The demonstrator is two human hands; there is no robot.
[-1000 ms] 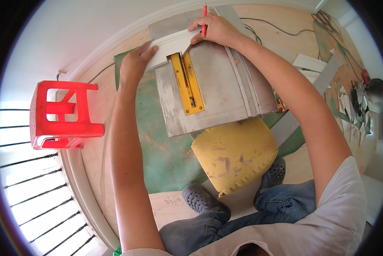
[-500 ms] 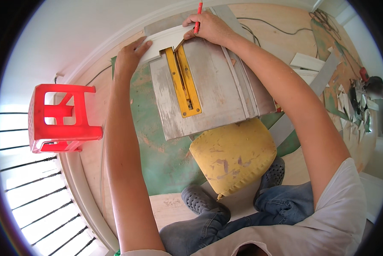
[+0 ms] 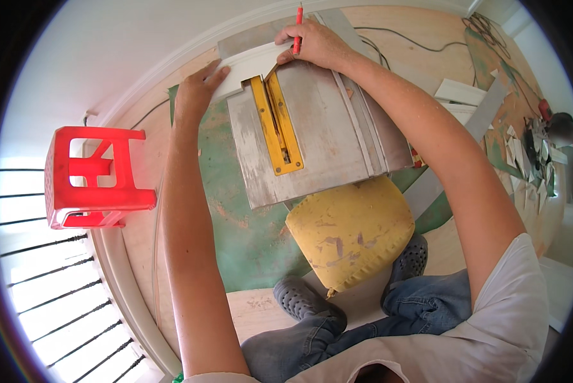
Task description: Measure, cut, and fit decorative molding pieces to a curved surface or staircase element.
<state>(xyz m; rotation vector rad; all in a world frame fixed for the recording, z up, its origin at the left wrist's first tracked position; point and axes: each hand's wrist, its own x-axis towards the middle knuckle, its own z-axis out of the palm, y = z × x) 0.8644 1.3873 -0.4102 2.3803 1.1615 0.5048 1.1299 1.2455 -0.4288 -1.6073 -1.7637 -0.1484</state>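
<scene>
Across the far end of a metal table saw (image 3: 328, 127) lies a white board (image 3: 256, 61) with a notch in its near edge, beside the saw's yellow slotted insert (image 3: 286, 137). My left hand (image 3: 196, 92) is closed round the board's left end, thumb on top. My right hand (image 3: 325, 45) holds a slim red pencil (image 3: 298, 29) standing up between its fingers, tip pointing away from me. Its thumb and fingertips also pinch the board right of the notch. My palm hides part of the board there.
A yellow, scuffed cover (image 3: 353, 233) hangs at the saw's near side, above my shoes. To the left a red plastic stool (image 3: 85, 201) lies tipped over by the railing (image 3: 57, 274). Offcuts (image 3: 459, 92), cables (image 3: 420, 48) and a green sheet (image 3: 235, 242) lie on the floor.
The whole view has shifted very slightly. Both hands keep their places on the white board, and the red pencil stays in my right hand.
</scene>
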